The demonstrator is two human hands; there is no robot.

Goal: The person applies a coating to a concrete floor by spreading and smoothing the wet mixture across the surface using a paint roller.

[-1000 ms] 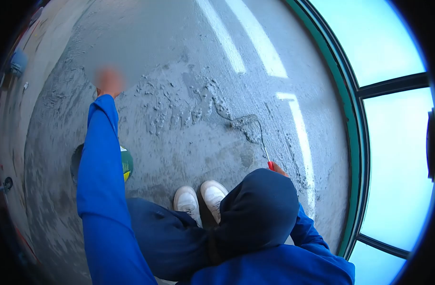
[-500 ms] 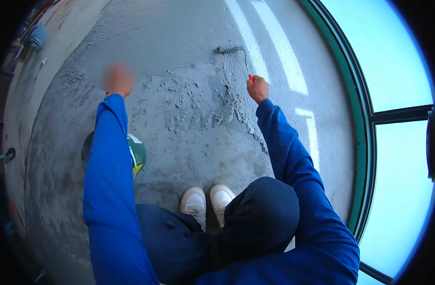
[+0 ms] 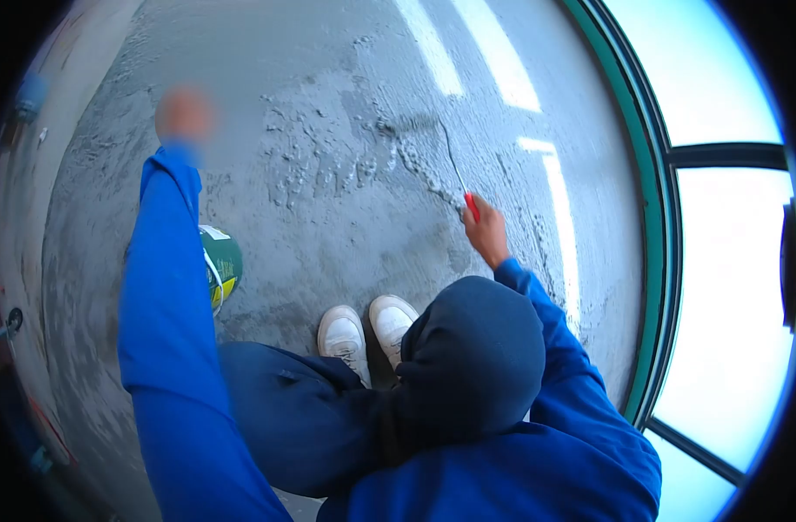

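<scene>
My right hand is closed around the red handle of a paint roller. The roller's grey-coated head lies on the floor ahead, in thick wet grey coating with lumps and ridges. Out to the left, my left hand is stretched over the floor; blur hides its fingers and anything it may hold. A green bucket with a white handle and a yellow patch stands beside my left forearm, partly hidden by the sleeve.
My white shoes are on the grey floor between the bucket and my bent knee. Along the right runs a green-and-black frame with bright glass panes. A lighter floor strip and blurred objects line the far left.
My right hand has drawn the roller back toward me, its head trailing through the lumpy coating. The view has shifted, so the bucket and shoes appear higher and further left.
</scene>
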